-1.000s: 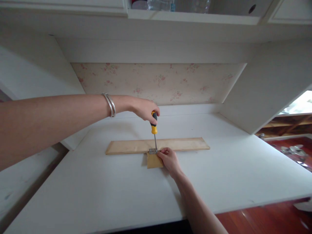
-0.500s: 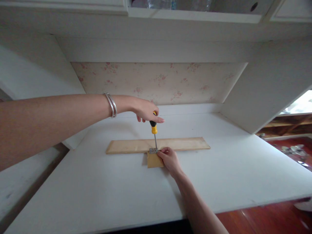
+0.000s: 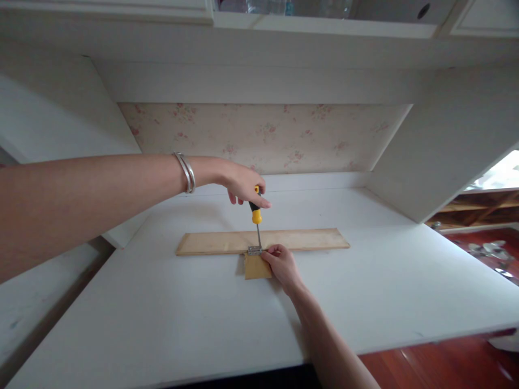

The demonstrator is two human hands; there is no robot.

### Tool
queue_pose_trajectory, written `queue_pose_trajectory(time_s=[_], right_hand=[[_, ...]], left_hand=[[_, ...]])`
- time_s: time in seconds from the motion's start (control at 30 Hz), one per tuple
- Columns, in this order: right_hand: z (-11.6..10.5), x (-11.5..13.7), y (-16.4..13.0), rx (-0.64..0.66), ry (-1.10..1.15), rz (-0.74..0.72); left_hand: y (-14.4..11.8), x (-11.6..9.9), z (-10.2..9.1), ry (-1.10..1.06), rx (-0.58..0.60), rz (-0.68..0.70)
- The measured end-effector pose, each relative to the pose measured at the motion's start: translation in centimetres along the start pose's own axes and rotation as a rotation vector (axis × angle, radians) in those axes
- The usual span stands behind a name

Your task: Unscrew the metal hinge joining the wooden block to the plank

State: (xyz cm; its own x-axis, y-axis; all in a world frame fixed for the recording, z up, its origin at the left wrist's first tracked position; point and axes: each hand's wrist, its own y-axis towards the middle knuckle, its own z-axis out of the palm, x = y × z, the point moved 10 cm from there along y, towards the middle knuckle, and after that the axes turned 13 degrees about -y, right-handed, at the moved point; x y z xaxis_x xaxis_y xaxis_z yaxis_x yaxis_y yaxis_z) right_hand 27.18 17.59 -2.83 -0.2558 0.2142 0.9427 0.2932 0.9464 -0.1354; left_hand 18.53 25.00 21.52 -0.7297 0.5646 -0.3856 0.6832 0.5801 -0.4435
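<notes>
A long wooden plank [image 3: 300, 238] lies across the white desk top [image 3: 203, 313]. A small wooden block [image 3: 254, 267] sits against its near edge, joined by a small metal hinge [image 3: 254, 250]. A yellow and black screwdriver [image 3: 256, 215] stands upright with its tip on the hinge. My left hand [image 3: 243, 183], with silver bangles on the wrist, rests on top of the handle, fingers loosely curled around it. My right hand [image 3: 283, 265] lies on the small block, its fingertips touching the hinge.
White cupboard walls close the desk in on the left [image 3: 60, 113] and right [image 3: 441, 140], with a flowered back panel [image 3: 263, 135] behind and a shelf overhead. Red wooden floor [image 3: 446, 362] shows past the desk's front right edge.
My left hand loosened its grip on the screwdriver's handle, spread its fingers over the top, then curled them back around it. The screwdriver, the wood and my right hand stayed put.
</notes>
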Motion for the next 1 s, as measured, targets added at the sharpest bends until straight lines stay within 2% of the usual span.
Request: queue_pose_trajectory(time_s=[0.1, 0.17, 0.27, 0.4, 0.7, 0.9, 1.0], right_hand=[[0.0, 0.3, -0.2, 0.002, 0.000, 0.002], [-0.1, 0.3, -0.2, 0.002, -0.005, 0.001], [-0.1, 0.2, -0.1, 0.000, -0.011, -0.001], [0.0, 0.2, -0.1, 0.007, -0.010, 0.005], [0.0, 0.1, 0.0, 0.002, -0.016, 0.008], [0.1, -0.1, 0.1, 0.005, -0.004, 0.006], [0.1, 0.0, 0.0, 0.006, 0.003, 0.008]], left_hand=[[-0.1, -0.8, 0.1, 0.036, 0.012, 0.095], [-0.1, -0.9, 0.0, 0.060, 0.018, 0.111], [0.1, -0.3, 0.0, 0.042, 0.023, 0.045], [0.1, 0.1, -0.6, 0.049, -0.049, -0.013], [0.1, -1.2, -0.3, 0.068, -0.008, 0.150], [0.1, -0.3, 0.0, 0.013, 0.008, -0.015], [-0.1, -0.5, 0.3, -0.046, 0.030, -0.023]])
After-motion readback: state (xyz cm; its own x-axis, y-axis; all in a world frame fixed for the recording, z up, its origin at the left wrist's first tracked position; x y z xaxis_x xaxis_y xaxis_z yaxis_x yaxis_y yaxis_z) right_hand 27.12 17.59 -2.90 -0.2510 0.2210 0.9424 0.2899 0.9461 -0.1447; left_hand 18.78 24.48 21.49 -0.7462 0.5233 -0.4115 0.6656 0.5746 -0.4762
